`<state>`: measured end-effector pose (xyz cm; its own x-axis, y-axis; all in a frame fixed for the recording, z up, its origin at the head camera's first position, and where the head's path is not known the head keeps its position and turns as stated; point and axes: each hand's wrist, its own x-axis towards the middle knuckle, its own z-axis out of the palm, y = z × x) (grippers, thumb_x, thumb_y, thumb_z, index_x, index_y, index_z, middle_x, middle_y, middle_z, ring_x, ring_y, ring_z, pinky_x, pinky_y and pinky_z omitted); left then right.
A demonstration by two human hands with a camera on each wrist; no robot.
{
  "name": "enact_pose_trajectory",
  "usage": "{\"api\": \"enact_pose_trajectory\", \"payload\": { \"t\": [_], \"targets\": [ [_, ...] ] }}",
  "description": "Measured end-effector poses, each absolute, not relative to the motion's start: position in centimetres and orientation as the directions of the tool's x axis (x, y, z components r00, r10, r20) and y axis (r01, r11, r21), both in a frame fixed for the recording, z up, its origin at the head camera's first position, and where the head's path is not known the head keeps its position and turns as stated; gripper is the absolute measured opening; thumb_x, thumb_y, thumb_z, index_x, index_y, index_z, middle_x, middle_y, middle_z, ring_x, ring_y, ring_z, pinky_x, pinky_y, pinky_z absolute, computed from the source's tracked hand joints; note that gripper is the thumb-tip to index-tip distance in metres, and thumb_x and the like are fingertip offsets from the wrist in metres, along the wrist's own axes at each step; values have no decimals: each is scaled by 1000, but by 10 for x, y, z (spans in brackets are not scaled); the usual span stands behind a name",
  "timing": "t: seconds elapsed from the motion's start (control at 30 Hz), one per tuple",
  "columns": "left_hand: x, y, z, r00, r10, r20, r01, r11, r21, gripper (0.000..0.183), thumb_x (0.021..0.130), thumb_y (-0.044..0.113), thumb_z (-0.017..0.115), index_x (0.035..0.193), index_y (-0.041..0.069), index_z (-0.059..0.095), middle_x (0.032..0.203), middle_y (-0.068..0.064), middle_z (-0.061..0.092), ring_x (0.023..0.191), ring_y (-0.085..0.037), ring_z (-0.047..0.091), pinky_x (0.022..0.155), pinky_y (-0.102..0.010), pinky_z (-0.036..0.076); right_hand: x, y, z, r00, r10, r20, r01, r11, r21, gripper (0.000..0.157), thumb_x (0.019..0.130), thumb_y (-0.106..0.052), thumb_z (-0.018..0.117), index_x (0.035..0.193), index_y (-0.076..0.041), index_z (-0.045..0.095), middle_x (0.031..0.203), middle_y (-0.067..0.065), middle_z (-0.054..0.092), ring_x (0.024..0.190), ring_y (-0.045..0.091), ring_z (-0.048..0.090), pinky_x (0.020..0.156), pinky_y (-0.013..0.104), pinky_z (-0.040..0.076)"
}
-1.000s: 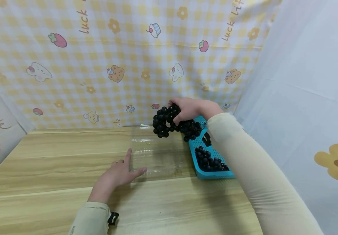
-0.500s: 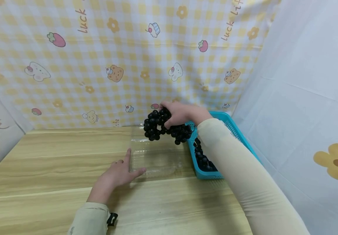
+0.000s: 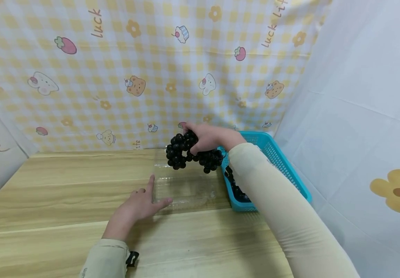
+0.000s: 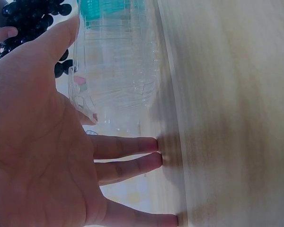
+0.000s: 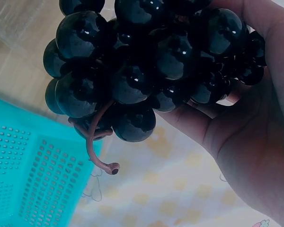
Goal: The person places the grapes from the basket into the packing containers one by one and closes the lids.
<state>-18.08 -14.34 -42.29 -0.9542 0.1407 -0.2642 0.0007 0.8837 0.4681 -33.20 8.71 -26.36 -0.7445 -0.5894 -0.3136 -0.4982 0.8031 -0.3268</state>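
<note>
A bunch of black grapes (image 3: 178,151) hangs from my right hand (image 3: 206,138), whose thumb and fingers grip its middle. In the right wrist view a brown stem (image 5: 95,142) sticks out of the grapes. Beneath the bunch, a clear plastic box (image 3: 182,189) lies on the table with its lid side toward the back. My left hand (image 3: 139,204) is at the box's left side, thumb and forefinger spread along its near left corner. In the left wrist view some fingertips (image 4: 154,144) of that hand rest on the wood.
To the right of the box stands a blue perforated basket (image 3: 286,170), with more dark grapes (image 3: 238,191) inside, partly hidden by my right sleeve. A patterned cloth (image 3: 172,58) hangs behind the wooden table (image 3: 64,193).
My right hand has carried the grapes left and slightly down, away from the basket and over the clear box. The left hand has stayed in place.
</note>
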Motion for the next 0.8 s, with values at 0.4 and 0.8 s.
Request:
{"api": "enact_pose_trajectory", "payload": {
  "t": [0.4, 0.8],
  "targets": [
    [-183, -144, -427, -955, 145, -258, 8, 884, 468, 123, 96, 81, 52, 170, 2, -5, 149, -49, 45, 140, -71, 41, 109, -76, 45, -331, 82, -270, -730, -612, -304, -524, 787, -326, 79, 96, -25, 73, 162, -26, 31, 168, 3, 41, 97, 23, 55, 94, 42, 45],
    [-183, -144, -426, -953, 145, -266, 3, 881, 472, 122, 96, 80, 52, 170, 2, -4, 150, -50, 44, 141, -71, 40, 108, -77, 46, -330, 76, -280, -730, -597, -334, -484, 796, -363, 67, 97, -25, 74, 153, -27, 38, 157, 6, 50, 122, 22, 57, 98, 42, 50]
  ]
}}
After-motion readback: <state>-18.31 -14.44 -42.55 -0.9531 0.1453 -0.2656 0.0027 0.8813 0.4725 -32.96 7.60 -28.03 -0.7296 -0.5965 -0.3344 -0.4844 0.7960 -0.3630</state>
